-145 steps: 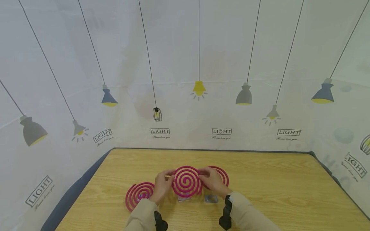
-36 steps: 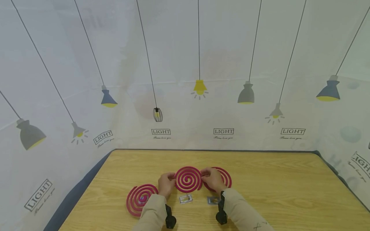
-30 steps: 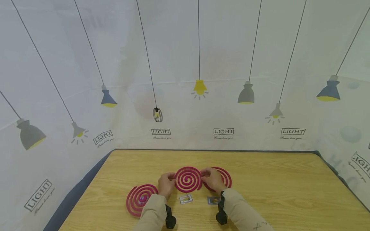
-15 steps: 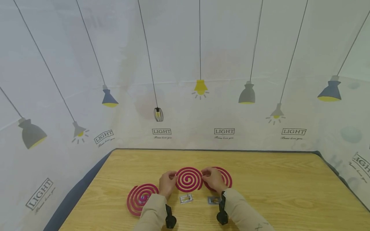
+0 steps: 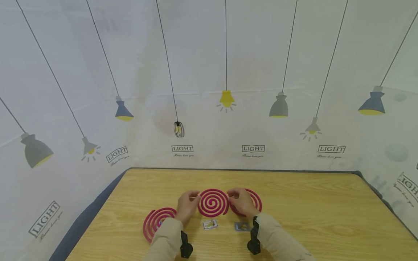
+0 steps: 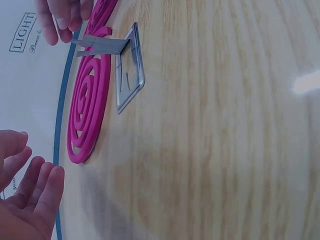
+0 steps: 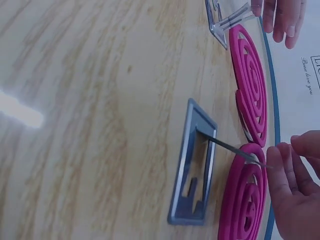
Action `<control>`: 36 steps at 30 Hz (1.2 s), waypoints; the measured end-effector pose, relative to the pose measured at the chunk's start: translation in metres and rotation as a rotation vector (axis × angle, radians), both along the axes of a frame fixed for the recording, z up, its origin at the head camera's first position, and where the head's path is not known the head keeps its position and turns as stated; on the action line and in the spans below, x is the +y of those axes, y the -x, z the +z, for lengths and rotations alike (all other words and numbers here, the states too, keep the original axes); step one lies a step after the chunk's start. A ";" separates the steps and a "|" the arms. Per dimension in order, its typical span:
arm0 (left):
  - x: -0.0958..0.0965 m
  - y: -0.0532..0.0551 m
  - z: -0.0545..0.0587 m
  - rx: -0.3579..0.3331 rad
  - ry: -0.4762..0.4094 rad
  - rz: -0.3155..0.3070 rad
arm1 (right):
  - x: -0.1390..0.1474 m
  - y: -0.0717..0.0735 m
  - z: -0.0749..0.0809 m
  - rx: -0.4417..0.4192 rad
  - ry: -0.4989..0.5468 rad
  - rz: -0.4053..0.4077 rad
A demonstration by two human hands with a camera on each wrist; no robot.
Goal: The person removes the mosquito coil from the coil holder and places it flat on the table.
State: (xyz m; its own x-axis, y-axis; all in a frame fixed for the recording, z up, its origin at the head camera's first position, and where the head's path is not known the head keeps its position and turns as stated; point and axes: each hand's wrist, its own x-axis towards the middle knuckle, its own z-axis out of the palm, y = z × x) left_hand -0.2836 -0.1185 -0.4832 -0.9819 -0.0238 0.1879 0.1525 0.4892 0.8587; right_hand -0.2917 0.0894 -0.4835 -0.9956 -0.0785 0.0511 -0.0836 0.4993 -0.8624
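As the head view shows, the middle pink coil (image 5: 212,202) lies on the worktop (image 5: 320,210) between left hand (image 5: 187,206) and right hand (image 5: 242,202), its placing apparently finished. Left wrist: fingers (image 6: 34,182) relaxed, nothing held. Right wrist: likewise loose (a metal stand (image 7: 185,165) sits near); next probably calls for withdrawing cleanly.

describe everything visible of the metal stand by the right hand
The stand is grey, apparently metal: a rectangular plate with a raised rim and a cut-out middle. A thin prong slants up from it. It lies flat on the table, on the person's side of the right coil. Whether the prong touches that coil or the right hand is unclear.
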 end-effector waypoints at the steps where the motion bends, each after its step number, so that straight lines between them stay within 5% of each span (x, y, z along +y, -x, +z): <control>1: -0.002 0.000 0.001 0.003 0.002 -0.009 | 0.000 -0.001 0.001 0.000 -0.005 0.006; 10: -0.019 -0.007 0.015 0.053 0.035 -0.092 | -0.003 -0.009 0.012 0.050 -0.032 0.095; 24: -0.051 -0.024 0.040 0.082 0.147 -0.111 | -0.022 -0.017 0.021 0.077 0.066 0.267; 36: -0.092 -0.034 0.043 0.109 0.233 -0.040 | -0.055 -0.028 0.030 0.095 0.057 0.286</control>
State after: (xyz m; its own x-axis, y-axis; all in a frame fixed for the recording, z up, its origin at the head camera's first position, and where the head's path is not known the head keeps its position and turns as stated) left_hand -0.2492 -0.2101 -0.4405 -0.9547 0.0708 0.2889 0.2614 0.6634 0.7012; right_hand -0.2642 0.0346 -0.4532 -0.9240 -0.3493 0.1557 -0.2959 0.3951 -0.8697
